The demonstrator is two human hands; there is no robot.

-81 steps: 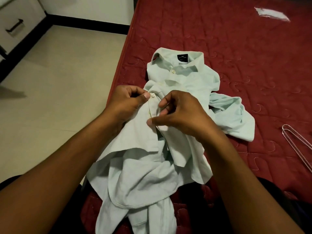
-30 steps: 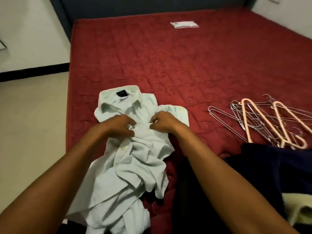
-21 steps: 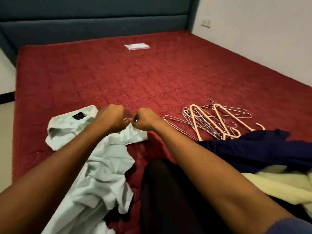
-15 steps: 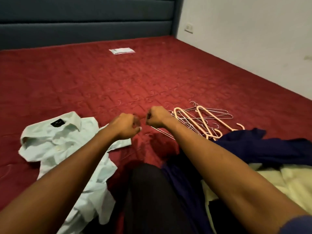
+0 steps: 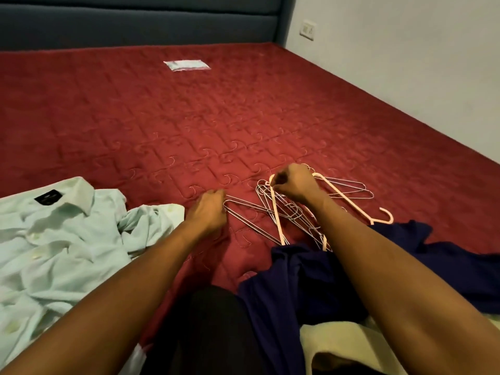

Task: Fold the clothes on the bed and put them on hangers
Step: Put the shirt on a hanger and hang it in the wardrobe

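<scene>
Hanger-pick step: shirt [image 5: 62,234] not yet hung. Right grip [image 5: 293,182] pinches the hanger pile [image 5: 286,212]; left grip [image 5: 208,212] is curled at the wire hanger [image 5: 244,212] end, hold unclear. Next: untangle one and lift it clear.

Dark blue-grey padded headboard [image 5: 135,25] runs across the far end ahead of me, with horizontal seams in it. Plain pale wall [image 5: 405,77] on my right meets the headboard at the far corner. White wall plate [image 5: 309,29] sits on that wall near the corner; socket or switch, can't tell. Flat white packet [image 5: 187,65] lies far ahead, near the headboard, its print too small to read.
</scene>
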